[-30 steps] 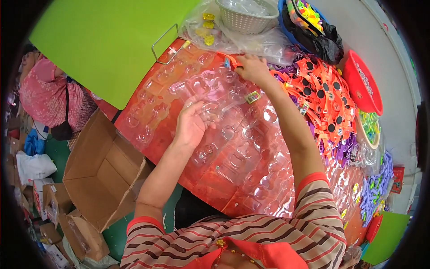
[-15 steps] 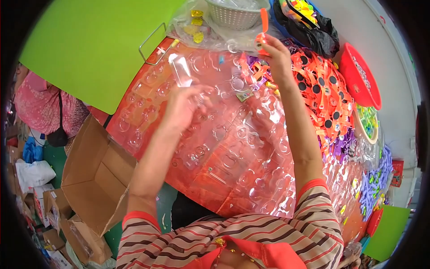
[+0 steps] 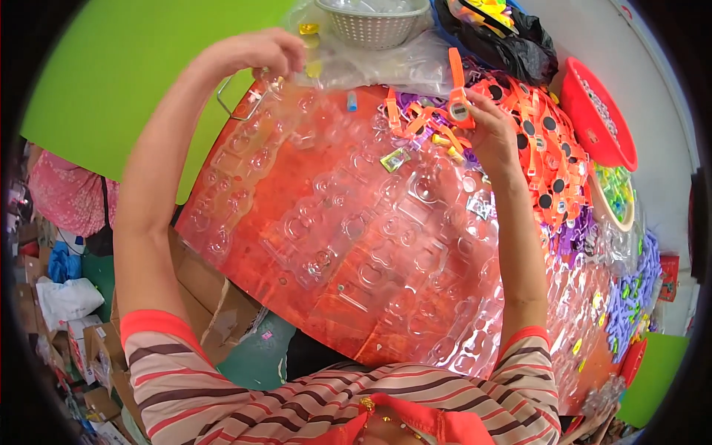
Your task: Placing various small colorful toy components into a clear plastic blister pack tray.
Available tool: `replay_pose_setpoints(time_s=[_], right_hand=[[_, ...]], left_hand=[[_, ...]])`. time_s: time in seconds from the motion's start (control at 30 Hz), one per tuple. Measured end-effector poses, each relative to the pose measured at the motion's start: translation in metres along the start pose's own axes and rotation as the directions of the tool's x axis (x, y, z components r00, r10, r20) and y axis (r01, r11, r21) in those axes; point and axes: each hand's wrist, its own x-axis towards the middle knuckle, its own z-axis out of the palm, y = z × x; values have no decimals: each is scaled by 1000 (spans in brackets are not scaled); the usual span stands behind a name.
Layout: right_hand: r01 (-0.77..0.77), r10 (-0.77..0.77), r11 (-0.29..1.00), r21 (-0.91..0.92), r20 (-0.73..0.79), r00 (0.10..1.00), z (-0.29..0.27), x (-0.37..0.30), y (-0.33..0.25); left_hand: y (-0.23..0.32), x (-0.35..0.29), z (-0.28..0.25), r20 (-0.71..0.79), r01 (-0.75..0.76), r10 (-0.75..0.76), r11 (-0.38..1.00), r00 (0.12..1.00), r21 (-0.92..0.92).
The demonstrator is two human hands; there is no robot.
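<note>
Wristwatch point(image 3: 459, 111), toy, orange, one: I am grasping it in my right hand point(image 3: 491, 132) between thumb and fingers, at the far right of the table; its pale round face is showing, and one strap is pointing to the far side.

Left hand point(image 3: 263, 52), one: I am reaching it across the far left corner, fingers curling downward; clear plastic is showing just beneath, and I cannot tell whether my fingers are gripping it.

Tabletop point(image 3: 274, 178), red, one: spreading between my forearms.

Moulded sheets point(image 3: 356, 226), clear, several: covering much of the tabletop.

Orange straps point(image 3: 424, 119), loose: lying just left of my right hand, among purple pieces.

Packet point(image 3: 394, 159), small, green and pale: lying to the near left of the wristwatch.

Cylinder point(image 3: 351, 101), blue, one: lying at the far side, between my hands.

Heap point(image 3: 541, 159), orange straps with black discs: piling up just right of my right hand.

Bowl point(image 3: 582, 133), red, one: leaning beyond the heap, holding pale pieces.

Basket point(image 3: 374, 31), grey, perforated: standing at the far side.

Board point(image 3: 148, 89), green: occupying the far left.
</note>
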Motion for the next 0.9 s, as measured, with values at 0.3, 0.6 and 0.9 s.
replay_pose_setpoints(time_s=[0.3, 0.6, 0.9], right_hand=[[-149, 149, 989, 7, -18, 989, 10, -3, 32], [-175, 175, 985, -12, 14, 985, 30, 7, 44], [-146, 146, 989, -30, 13, 989, 54, -7, 46]], left_hand=[[16, 109, 57, 416, -32, -203, 870, 886, 493], [-6, 125, 83, 224, -139, 23, 843, 974, 520], [-33, 108, 127, 98, -247, 247, 696, 964, 674]])
